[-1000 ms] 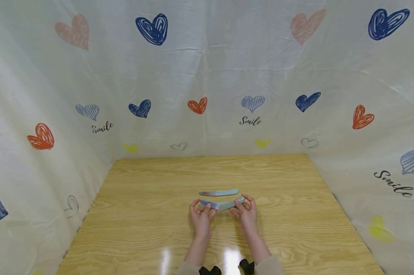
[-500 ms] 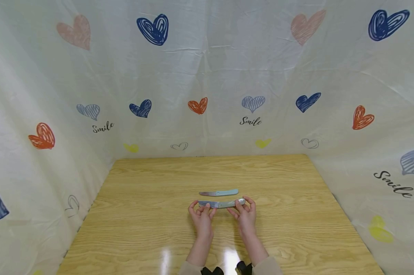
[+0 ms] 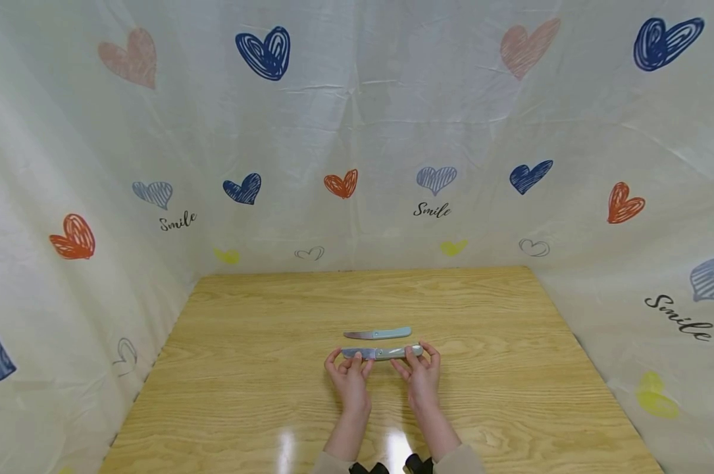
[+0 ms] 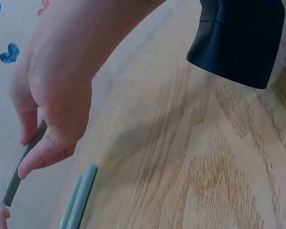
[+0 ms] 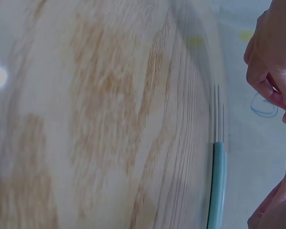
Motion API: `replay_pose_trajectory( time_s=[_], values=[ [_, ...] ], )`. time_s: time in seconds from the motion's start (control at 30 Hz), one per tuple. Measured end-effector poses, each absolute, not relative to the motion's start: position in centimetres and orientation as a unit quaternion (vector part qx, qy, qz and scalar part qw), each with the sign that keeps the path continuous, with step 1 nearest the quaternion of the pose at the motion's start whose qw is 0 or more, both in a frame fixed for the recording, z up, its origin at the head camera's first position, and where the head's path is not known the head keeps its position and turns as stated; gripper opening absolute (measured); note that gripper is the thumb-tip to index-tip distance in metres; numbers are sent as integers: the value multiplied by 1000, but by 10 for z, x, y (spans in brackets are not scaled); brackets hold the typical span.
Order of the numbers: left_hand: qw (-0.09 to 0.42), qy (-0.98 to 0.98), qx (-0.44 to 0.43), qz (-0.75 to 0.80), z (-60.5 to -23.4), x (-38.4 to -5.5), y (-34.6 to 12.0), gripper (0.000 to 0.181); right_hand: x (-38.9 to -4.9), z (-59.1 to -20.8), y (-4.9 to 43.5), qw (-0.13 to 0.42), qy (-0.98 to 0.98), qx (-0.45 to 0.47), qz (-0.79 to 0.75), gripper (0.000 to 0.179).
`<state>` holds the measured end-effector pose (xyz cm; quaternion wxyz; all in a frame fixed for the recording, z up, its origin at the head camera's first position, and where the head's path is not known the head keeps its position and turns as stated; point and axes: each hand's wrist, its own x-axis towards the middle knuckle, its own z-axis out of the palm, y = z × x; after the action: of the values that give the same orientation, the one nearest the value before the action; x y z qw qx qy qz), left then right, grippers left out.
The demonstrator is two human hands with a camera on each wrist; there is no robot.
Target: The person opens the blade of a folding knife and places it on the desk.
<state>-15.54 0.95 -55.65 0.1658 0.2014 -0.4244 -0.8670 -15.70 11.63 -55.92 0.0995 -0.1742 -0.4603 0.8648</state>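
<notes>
My left hand [image 3: 351, 387] pinches the blade of a knife with a pale grey-green handle [image 3: 389, 354]. The right hand [image 3: 423, 385] pinches that handle near its far end, and the knife lies level between both hands. In the left wrist view, the right hand [image 4: 62, 107] grips the dark-looking handle [image 4: 18, 174], with left fingertips [image 4: 0, 217] at the lower edge. The right wrist view shows the left hand [image 5: 272, 55] at the blade end, the blade mostly hidden. A second knife with a light blue handle [image 3: 393, 333] lies on the table just beyond.
The wooden table [image 3: 244, 368] reaches back to a white sheet [image 3: 386, 138] printed with hearts, which also hangs along both sides. Black wrist cameras [image 3: 419, 463] sit by the sleeves [image 3: 460, 459]. Seen edge-on, the table knife [image 4: 83, 200] shows as two parallel pale bars.
The held knife has turned: its blade and handle looked bent upward at the ends a second ago and now look nearly in line. Both hands shifted slightly; the table knife stayed put.
</notes>
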Motion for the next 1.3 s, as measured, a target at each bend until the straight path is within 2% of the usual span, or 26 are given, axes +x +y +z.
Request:
replay_pose_trajectory(
  time_s=[0.33,0.57,0.8,0.93,1.1,1.3],
  values=[
    [179,-417,207,-867,-557,-155,10,49,-156,-561,114,104,-458,-172,866,34],
    [191,-407,218,-866,-558,-155,8,49,-157,-562,118,114,-466,-170,861,43],
    [178,-415,203,-869,-558,-152,9,48,-155,-564,122,110,-468,-192,856,31],
    [147,-449,196,-859,-559,-144,4,50,-152,-564,132,86,-484,-177,853,41],
    [96,-498,176,-844,-562,-130,-11,55,-144,-561,149,19,-564,-139,814,56],
    [44,-554,173,-813,-565,-121,-25,61,-134,-562,162,-59,-632,-123,763,60]
  ],
)
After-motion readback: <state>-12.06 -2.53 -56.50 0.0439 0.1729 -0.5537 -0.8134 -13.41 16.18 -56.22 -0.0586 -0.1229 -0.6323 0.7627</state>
